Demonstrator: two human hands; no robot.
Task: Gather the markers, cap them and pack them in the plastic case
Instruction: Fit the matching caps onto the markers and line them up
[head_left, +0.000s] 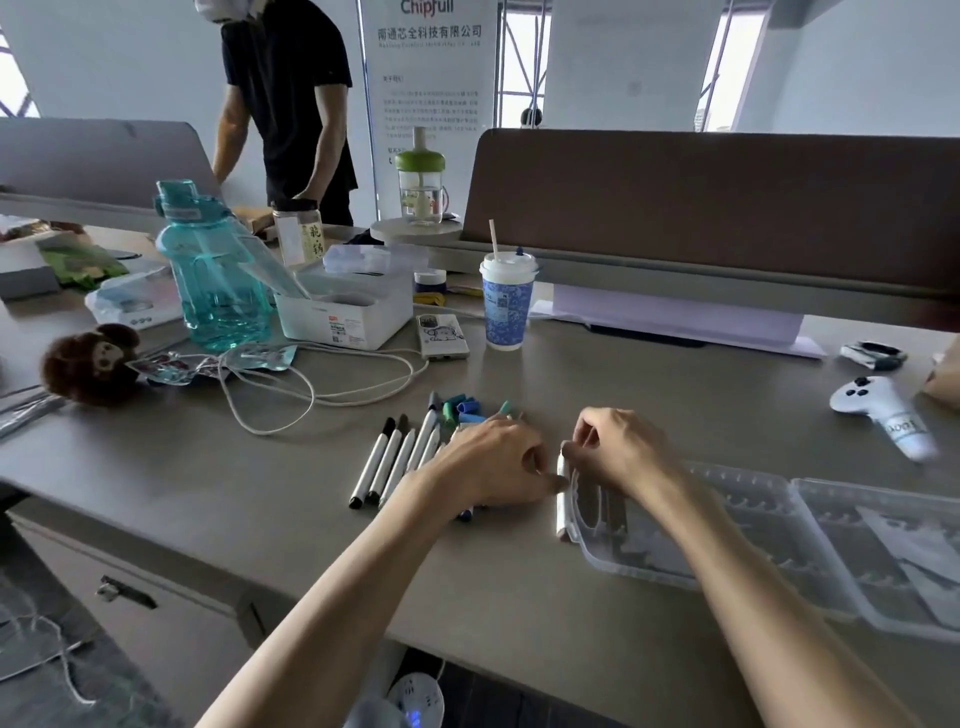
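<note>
Hands meet near the middle of the grey counter (519, 582). The left hand (493, 467) lies palm down on a row of white markers (395, 457), its fingers curled, and you cannot tell if its grip has one. The right hand (618, 447) pinches the top end of one white marker (562, 499) between thumb and fingers. That marker lies along the left edge of the clear plastic case (779, 545), touching it. The case lies open and flat on the right side of the counter, with rows of small slots inside. Some markers in the row have dark caps on. A little pile of loose blue and green caps (465, 408) sits just behind the left hand. Farther back stand a blue paper cup (506, 306) with a straw, a white box (343, 312) and a big teal water bottle (213, 270). A white cord (311, 384) loops across the counter, a brown monkey toy (91, 364) lies at the left, and a white controller (883, 410) lies at the right.
</note>
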